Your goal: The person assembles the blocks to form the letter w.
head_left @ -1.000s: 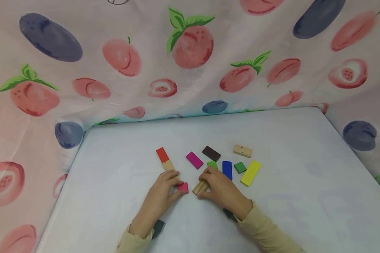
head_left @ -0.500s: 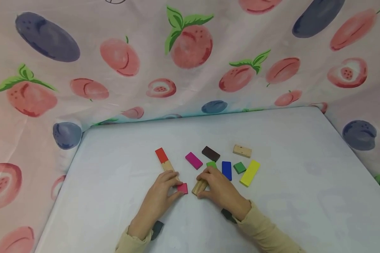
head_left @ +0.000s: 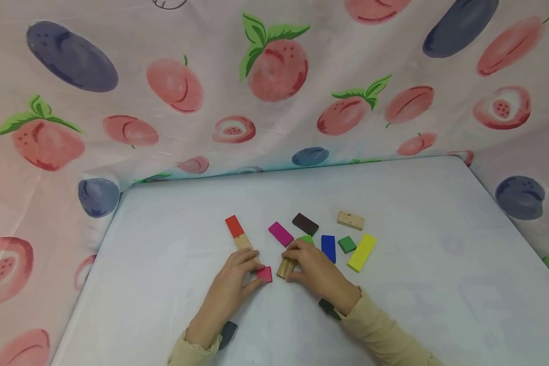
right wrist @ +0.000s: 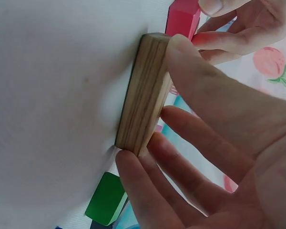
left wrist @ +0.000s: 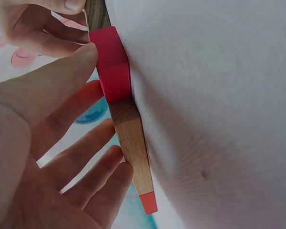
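Note:
My left hand (head_left: pixel 231 277) pinches a small pink block (head_left: pixel 265 274) between thumb and forefinger. The pink block ends a slanting row with a plain wooden block (left wrist: pixel 134 148) and a red block (head_left: pixel 234 225); the other left fingers lie along the wooden one. In my right hand (head_left: pixel 317 272) is a striped brown wooden block (right wrist: pixel 144 93), held at its sides and far end by thumb and fingers. It lies just right of the pink block, a small gap apart in the head view. A light green block (head_left: pixel 307 239) is partly hidden behind the right hand.
Beyond the right hand lie a magenta block (head_left: pixel 281 234), a dark brown block (head_left: pixel 305 224) and a pale wooden block (head_left: pixel 350 220). Blue (head_left: pixel 328 247), green (head_left: pixel 346 244) and yellow blocks (head_left: pixel 362 252) lie to its right. A fruit-patterned cloth (head_left: pixel 274 117) rises behind the white table (head_left: pixel 164 213).
The right hand has shifted slightly left and turned the striped wooden block a little more upright in the head view. The left hand and the row stay in place.

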`<action>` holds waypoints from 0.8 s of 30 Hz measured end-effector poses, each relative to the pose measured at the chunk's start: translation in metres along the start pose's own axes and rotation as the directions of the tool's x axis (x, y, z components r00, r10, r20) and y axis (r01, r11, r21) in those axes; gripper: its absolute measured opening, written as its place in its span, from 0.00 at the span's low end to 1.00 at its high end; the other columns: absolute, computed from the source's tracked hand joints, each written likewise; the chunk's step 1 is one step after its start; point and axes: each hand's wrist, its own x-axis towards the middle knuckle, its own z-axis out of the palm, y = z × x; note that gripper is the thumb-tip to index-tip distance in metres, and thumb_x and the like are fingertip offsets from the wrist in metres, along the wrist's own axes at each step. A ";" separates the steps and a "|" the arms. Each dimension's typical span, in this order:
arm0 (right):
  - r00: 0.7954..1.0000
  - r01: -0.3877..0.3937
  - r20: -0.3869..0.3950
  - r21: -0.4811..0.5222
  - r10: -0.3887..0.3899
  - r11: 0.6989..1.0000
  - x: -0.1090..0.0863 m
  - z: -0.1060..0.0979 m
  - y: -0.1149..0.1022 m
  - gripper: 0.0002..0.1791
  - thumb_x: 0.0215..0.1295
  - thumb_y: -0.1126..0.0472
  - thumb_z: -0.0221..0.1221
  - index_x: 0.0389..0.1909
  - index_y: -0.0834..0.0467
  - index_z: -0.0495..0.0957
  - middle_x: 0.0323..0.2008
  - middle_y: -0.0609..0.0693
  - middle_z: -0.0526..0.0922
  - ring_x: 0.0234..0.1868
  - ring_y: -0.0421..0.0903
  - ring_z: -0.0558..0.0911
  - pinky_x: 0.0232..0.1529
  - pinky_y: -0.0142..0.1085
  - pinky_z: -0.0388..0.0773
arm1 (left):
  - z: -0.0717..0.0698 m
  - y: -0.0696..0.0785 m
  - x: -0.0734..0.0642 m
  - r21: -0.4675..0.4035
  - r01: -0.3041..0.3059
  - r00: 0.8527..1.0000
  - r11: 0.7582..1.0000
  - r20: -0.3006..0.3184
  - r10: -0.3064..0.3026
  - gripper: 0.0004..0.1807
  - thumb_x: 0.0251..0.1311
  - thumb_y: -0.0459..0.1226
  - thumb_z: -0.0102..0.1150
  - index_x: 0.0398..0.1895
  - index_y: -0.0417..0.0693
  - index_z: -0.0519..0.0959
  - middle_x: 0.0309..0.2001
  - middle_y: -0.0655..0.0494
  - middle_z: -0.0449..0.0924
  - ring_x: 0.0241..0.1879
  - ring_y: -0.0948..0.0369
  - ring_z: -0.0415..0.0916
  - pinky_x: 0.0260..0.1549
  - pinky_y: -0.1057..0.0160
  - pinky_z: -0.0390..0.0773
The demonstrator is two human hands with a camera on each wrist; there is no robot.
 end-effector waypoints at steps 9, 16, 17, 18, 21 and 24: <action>1.000 -0.024 0.007 -0.013 0.024 1.000 0.007 0.000 -0.003 0.25 0.52 0.64 0.74 0.52 0.63 0.82 0.51 0.52 0.80 0.52 0.49 0.80 0.54 0.41 0.82 | -0.001 0.000 -0.001 -0.009 -0.006 1.000 1.000 -0.008 0.005 0.15 0.49 0.40 0.77 0.42 0.51 0.87 0.59 0.52 0.79 0.64 0.54 0.71 0.62 0.53 0.74; 0.999 -0.043 0.019 0.003 0.043 0.999 0.014 0.001 -0.005 0.25 0.52 0.65 0.73 0.53 0.63 0.82 0.52 0.53 0.80 0.53 0.49 0.80 0.55 0.42 0.82 | 0.000 0.000 0.000 0.002 -0.001 1.000 1.000 0.001 0.001 0.16 0.49 0.41 0.77 0.42 0.51 0.87 0.59 0.51 0.79 0.64 0.53 0.71 0.61 0.52 0.75; 0.999 -0.039 0.017 0.005 0.039 0.999 0.014 0.001 -0.005 0.25 0.52 0.65 0.73 0.53 0.63 0.82 0.52 0.53 0.80 0.53 0.49 0.80 0.55 0.42 0.82 | 0.000 -0.001 0.000 0.001 -0.002 1.000 1.000 0.001 0.002 0.16 0.49 0.41 0.77 0.42 0.51 0.87 0.59 0.51 0.79 0.64 0.53 0.71 0.61 0.52 0.76; 0.999 -0.033 0.014 0.007 0.033 0.999 0.015 0.001 -0.005 0.25 0.52 0.65 0.73 0.53 0.63 0.82 0.52 0.53 0.80 0.53 0.50 0.80 0.55 0.42 0.82 | -0.001 0.000 0.000 -0.001 -0.003 1.000 1.000 0.000 0.003 0.15 0.49 0.41 0.77 0.42 0.51 0.87 0.59 0.51 0.79 0.64 0.53 0.71 0.61 0.52 0.75; 1.000 -0.015 0.006 0.010 0.015 1.000 0.017 0.001 -0.004 0.24 0.53 0.65 0.73 0.53 0.63 0.82 0.52 0.53 0.80 0.52 0.50 0.80 0.55 0.42 0.81 | -0.001 0.000 -0.001 -0.006 -0.007 1.000 1.000 0.000 0.007 0.15 0.50 0.41 0.77 0.42 0.51 0.87 0.59 0.51 0.79 0.64 0.53 0.71 0.62 0.52 0.75; 1.000 -0.002 0.003 0.016 0.002 1.000 0.020 0.002 -0.003 0.24 0.53 0.65 0.73 0.53 0.63 0.82 0.53 0.53 0.80 0.53 0.50 0.80 0.56 0.42 0.81 | -0.002 0.000 -0.001 -0.011 -0.005 1.000 1.000 0.000 0.005 0.15 0.50 0.40 0.77 0.42 0.50 0.87 0.59 0.51 0.79 0.64 0.53 0.71 0.62 0.51 0.74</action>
